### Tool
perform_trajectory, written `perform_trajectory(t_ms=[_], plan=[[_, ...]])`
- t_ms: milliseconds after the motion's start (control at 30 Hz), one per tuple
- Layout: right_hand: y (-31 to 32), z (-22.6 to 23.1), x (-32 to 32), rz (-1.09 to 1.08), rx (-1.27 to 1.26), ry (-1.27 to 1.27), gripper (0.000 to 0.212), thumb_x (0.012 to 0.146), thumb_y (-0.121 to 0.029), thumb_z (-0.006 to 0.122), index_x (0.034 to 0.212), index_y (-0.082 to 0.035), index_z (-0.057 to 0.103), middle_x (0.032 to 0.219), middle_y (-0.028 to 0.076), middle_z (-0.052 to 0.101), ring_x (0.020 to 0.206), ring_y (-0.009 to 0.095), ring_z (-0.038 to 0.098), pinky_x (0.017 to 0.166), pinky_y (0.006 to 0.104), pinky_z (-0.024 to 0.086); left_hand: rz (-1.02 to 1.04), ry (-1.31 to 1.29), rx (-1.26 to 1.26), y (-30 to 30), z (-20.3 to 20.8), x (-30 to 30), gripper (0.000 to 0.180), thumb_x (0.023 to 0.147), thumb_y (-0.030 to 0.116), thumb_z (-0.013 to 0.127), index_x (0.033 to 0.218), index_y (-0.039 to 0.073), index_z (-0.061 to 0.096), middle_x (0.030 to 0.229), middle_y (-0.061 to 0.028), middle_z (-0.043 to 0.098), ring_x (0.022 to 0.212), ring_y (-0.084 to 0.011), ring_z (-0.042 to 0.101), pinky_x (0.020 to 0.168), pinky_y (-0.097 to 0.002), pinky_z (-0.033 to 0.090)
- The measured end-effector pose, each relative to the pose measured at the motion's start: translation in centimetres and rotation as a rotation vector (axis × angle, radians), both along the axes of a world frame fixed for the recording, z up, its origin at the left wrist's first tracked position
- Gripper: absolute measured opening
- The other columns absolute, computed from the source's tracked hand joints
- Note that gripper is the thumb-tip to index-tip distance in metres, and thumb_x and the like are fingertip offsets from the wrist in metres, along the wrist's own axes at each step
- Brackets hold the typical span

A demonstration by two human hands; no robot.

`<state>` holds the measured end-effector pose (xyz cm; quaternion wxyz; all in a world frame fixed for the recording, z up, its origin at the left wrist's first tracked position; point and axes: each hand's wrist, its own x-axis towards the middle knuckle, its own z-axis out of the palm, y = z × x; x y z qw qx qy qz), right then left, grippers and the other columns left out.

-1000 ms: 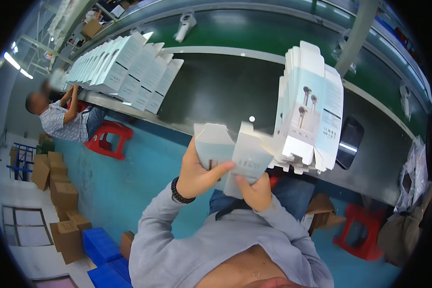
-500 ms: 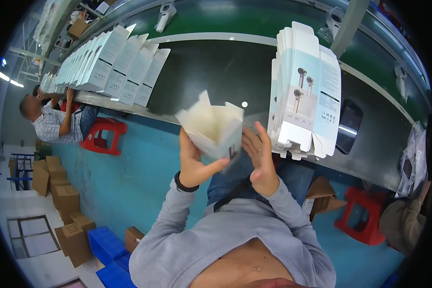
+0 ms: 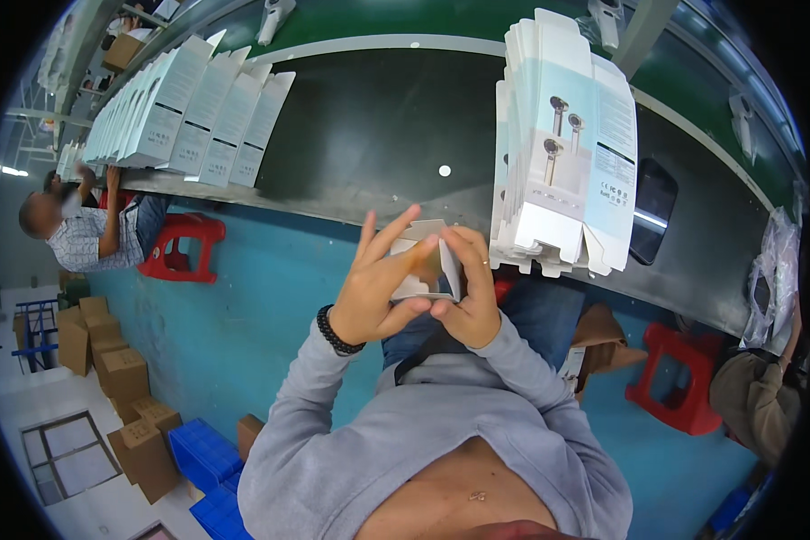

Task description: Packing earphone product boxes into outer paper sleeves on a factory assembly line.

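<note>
A small white paperboard carton (image 3: pixel 447 264) is between my hands above my lap, its end facing me. My left hand (image 3: pixel 375 286) presses on it with the thumb at the near edge and a forefinger over the opening; its other fingers stick up. On the other side, my right hand (image 3: pixel 473 301) grips the carton with thumb and fingers. My hands hide much of the carton's sides. Just beyond my right hand, a stack of flattened white and pale blue cartons (image 3: pixel 562 171) lies on the dark workbench (image 3: pixel 369 126).
Set-up cartons (image 3: pixel 182 112) stand in a row at the bench's left. A phone (image 3: pixel 654 211) lies right of the stack. A person (image 3: pixel 90 229) sits at far left near a red stool (image 3: pixel 184 245). Another red stool (image 3: pixel 675 378) is at right, blue crates (image 3: pixel 204 454) lower left.
The carton has turned so its end faces me, and its tall flaps no longer stand up. My right hand has come in from beside it and now grips it.
</note>
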<state>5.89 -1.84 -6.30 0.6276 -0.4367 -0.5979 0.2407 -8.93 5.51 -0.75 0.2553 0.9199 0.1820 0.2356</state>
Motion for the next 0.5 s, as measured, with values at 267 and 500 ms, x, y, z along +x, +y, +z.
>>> perform_trajectory(t_ms=[267,500], plan=[[-0.3,0.5,-2.3,0.051,0.004,0.663,0.043,0.089,-0.024,0.055,0.121,0.001,0.041,0.121,0.019,0.045,0.110,0.025,0.044,0.096,0.0352,0.033,0.036,-0.688,-0.125,-1.4,-2.8,2.2,0.062,0.072,-0.012,0.047,0.127,0.010,0.031,0.110,-0.0150,0.041,0.090,-0.0274,0.053,0.080,-0.0427,0.044],[-0.1,1.2,-1.0,0.023,-0.198,0.296,0.012,0.086,-0.013,0.058,0.093,-0.003,0.056,0.110,0.015,0.050,0.094,0.017,0.050,0.076,0.0277,0.043,0.076,-0.625,0.080,-0.6,-2.9,1.2,0.072,0.068,0.041,0.076,0.124,0.020,0.036,0.126,-0.0165,0.025,0.086,-0.0230,0.050,0.072,-0.0404,0.046]])
